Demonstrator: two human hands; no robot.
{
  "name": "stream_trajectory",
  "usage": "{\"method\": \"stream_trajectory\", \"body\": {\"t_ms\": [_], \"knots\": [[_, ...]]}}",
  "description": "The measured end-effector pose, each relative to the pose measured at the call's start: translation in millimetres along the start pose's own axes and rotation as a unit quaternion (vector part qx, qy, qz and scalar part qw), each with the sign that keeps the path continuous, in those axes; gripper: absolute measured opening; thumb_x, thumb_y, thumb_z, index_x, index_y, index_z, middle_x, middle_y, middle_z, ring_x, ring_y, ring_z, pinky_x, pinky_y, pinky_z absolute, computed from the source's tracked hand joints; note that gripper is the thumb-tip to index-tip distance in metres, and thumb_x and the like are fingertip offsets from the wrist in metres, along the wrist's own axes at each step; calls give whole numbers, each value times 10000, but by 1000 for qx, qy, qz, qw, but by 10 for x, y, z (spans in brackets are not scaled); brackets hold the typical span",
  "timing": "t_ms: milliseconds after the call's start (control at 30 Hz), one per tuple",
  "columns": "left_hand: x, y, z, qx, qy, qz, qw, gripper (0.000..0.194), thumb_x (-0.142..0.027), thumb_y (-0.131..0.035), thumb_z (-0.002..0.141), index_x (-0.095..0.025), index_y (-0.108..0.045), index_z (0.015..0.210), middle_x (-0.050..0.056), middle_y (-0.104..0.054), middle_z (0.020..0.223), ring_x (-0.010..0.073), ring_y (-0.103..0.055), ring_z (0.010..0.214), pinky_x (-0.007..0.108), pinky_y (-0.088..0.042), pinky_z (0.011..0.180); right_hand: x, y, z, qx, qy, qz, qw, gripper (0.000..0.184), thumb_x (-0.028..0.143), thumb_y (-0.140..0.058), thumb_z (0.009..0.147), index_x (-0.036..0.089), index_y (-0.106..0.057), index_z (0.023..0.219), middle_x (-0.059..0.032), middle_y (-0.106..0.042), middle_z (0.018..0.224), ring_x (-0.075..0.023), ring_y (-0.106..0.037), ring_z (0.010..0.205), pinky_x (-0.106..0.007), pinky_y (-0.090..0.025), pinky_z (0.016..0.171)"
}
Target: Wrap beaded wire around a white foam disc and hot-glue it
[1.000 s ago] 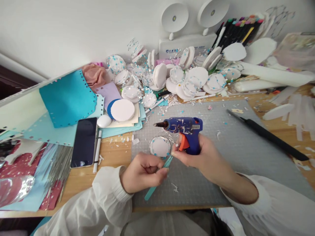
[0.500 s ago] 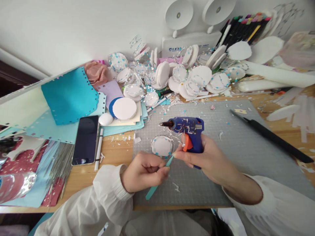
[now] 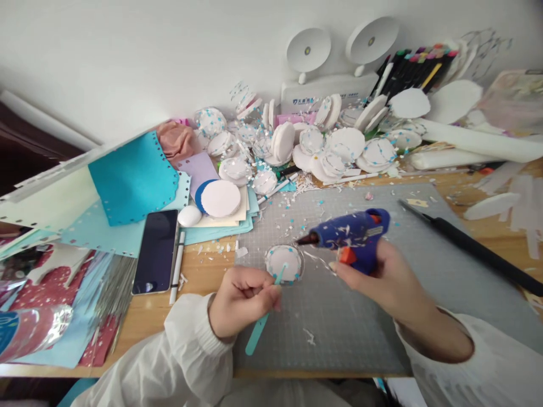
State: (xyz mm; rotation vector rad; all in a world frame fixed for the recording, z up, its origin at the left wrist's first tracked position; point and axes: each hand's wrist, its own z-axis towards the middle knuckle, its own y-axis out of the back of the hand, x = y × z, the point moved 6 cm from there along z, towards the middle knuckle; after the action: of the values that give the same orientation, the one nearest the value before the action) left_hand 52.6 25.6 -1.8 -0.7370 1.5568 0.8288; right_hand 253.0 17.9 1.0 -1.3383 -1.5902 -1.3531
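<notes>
My left hand (image 3: 244, 302) is closed around slim turquoise tweezers (image 3: 257, 334), their narrow tip pointing up and away from me over a small white disc (image 3: 280, 260). That disc lies on the grey cutting mat (image 3: 339, 333), ringed by thin wire with blue bits. My right hand (image 3: 388, 277) grips a dark blue hot glue gun (image 3: 350, 230) with an orange trigger. Its nozzle points left, close to the upper right of the disc. A thin pale strand hangs between the nozzle and my right fingertips.
White discs (image 3: 345, 144), many wire-wrapped, are heaped along the wall before a twin-head lamp (image 3: 309, 51). A phone (image 3: 155, 251) and a white pen (image 3: 177, 265) lie left of the mat. A black-handled knife (image 3: 475, 243) lies at right; paper scraps are scattered about.
My right hand has moved right, away from the tweezers' tip, and the glue gun has tilted nozzle-down. My left hand still holds the tweezers, now with the tip over the disc.
</notes>
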Motion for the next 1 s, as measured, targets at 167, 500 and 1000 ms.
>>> {"method": "stream_trajectory", "body": {"t_ms": [167, 500, 1000], "knots": [[0, 72, -25, -37, -3, -4, 999, 512, -470, -530, 851, -123, -562, 476, -7, -418, 394, 54, -298, 373, 188, -226, 356, 10, 77, -23, -46, 75, -60, 994, 227, 298, -669, 649, 238, -465, 569, 40, -512, 477, -125, -490, 439, -262, -416, 457], [-80, 68, -67, -36, -28, -25, 999, 405, -298, -544, 839, -117, -550, 476, -21, -406, 368, 33, -294, 325, 170, -196, 330, 70, 61, -82, -106, 108, -125, 980, 192, 268, -598, 655, 241, -454, 530, 47, -495, 465, -119, -467, 444, -267, -377, 471], [-97, 62, -49, -32, -21, -30, 999, 401, -262, -539, 815, -130, -484, 440, -25, -402, 380, 26, -287, 333, 159, -193, 324, 109, 76, -78, -121, 97, -129, 979, 169, 269, -588, 628, 229, -483, 501, 28, -489, 444, -129, -455, 427, -277, -387, 464]]}}
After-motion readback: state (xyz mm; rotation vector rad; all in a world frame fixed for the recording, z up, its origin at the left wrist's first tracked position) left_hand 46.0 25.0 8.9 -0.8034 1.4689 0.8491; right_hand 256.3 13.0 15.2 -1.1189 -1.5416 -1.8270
